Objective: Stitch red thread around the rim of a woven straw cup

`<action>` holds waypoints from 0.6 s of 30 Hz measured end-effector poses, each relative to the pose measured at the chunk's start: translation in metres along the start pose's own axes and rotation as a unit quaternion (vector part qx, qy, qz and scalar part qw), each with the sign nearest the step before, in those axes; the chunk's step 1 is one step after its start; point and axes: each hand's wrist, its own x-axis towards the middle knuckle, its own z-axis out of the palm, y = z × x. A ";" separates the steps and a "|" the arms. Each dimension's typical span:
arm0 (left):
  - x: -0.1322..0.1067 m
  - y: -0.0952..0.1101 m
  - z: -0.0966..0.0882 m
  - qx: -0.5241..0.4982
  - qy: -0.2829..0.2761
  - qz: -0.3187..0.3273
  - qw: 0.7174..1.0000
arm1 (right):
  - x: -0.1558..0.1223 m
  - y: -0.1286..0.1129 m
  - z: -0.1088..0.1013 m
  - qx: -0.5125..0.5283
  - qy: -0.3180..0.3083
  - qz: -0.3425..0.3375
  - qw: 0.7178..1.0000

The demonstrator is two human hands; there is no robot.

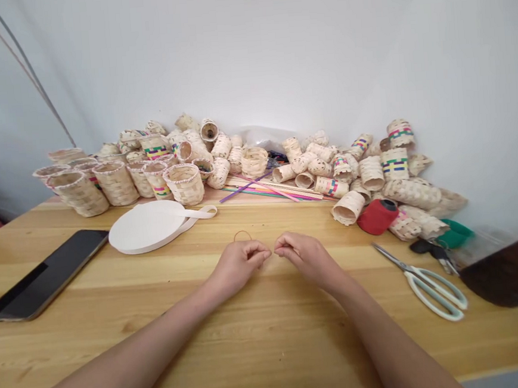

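Left hand: the left hand [240, 264] is held just above or on the table [235, 351], near the middle; thumb and forefinger are brought together at the tips, the other fingers curled. Whether anything thin is gripped cannot be told.
Right hand: the right hand [306, 256] is placed opposite, thumb and forefinger likewise closed tip to tip; its grip on any thin item cannot be made out.
Gap: the two pinches are pointed at each other, separated by a narrow space.
Loop: a thin brown loop [242, 232] is seen just behind the left hand, its lower part hidden; contact with the fingers cannot be confirmed.
Tape: a white roll [147, 226] is laid flat to the left, its free end folded out to the right.
Phone: a dark-screened phone [45, 276] is set at far left, near the roll.
Scissors: pale-handled scissors [427, 285] are laid at right, tips pointed away.
Spool: a red spool [377, 216] is rested on its side beside the woven pieces.
Baskets: upright baskets [114, 183] are grouped at back left; woven pieces [371, 173] are heaped at back right.
Strips: coloured strips [267, 187] are spread between the two groups.
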 end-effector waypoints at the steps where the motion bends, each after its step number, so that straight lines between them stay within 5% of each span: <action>1: 0.000 0.001 0.000 -0.020 -0.008 -0.008 1.000 | 0.000 0.000 -0.001 0.024 0.002 0.010 1.000; 6: -0.001 0.008 0.000 -0.141 -0.019 -0.049 0.989 | 0.001 -0.003 -0.003 0.168 0.013 0.052 0.984; 11: -0.005 0.012 0.002 -0.220 -0.034 -0.083 0.971 | 0.002 -0.005 0.006 0.350 0.027 0.103 0.931; 18: -0.006 0.010 0.006 -0.229 -0.057 -0.127 0.963 | 0.006 -0.004 0.012 0.380 0.111 0.123 0.910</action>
